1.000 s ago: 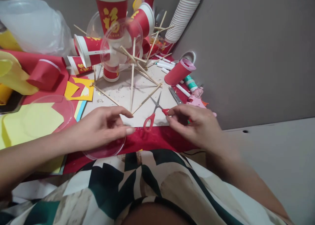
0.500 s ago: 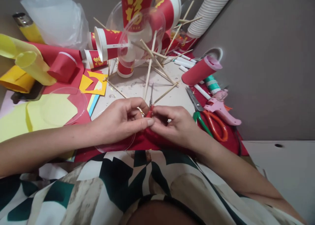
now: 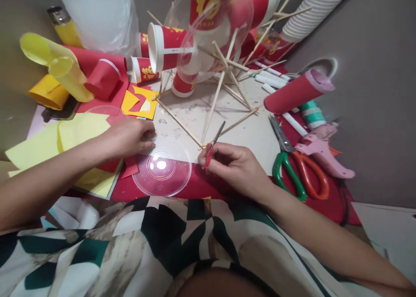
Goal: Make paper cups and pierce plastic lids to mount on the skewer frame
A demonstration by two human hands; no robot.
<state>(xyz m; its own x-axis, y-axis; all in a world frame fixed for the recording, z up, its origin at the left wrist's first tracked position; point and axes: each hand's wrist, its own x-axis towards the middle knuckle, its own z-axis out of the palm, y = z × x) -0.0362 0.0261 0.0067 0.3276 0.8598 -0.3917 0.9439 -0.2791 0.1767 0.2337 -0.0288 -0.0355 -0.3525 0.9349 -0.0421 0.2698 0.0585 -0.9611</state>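
My right hand point(image 3: 238, 164) grips a small pair of scissors point(image 3: 214, 143) with red handles, its metal blades pointing up and away. Close by its fingertips is the near corner of a frame of wooden sticks point(image 3: 182, 122), which carries red paper cups point(image 3: 177, 50) and a clear round lid point(image 3: 216, 37). My left hand point(image 3: 130, 135) is over the yellow paper sheets point(image 3: 82, 130) on the left, fingers curled in; whatever they hold, if anything, is hidden. Between the hands lies a clear plastic lid point(image 3: 162, 186), flat near the table edge.
Big scissors point(image 3: 294, 175) with green and orange handles lie at right, beside a pink glue gun point(image 3: 328, 156) and a red paper roll point(image 3: 295, 92). Yellow paper tubes point(image 3: 66, 78) and a yellow lighter point(image 3: 65, 28) are at left. A stack of white cups point(image 3: 320, 6) leans against the wall.
My hands, together before, are now apart: the left has moved left to the paper, the right keeps the small scissors. The view has shifted left, uncovering the clear lid.
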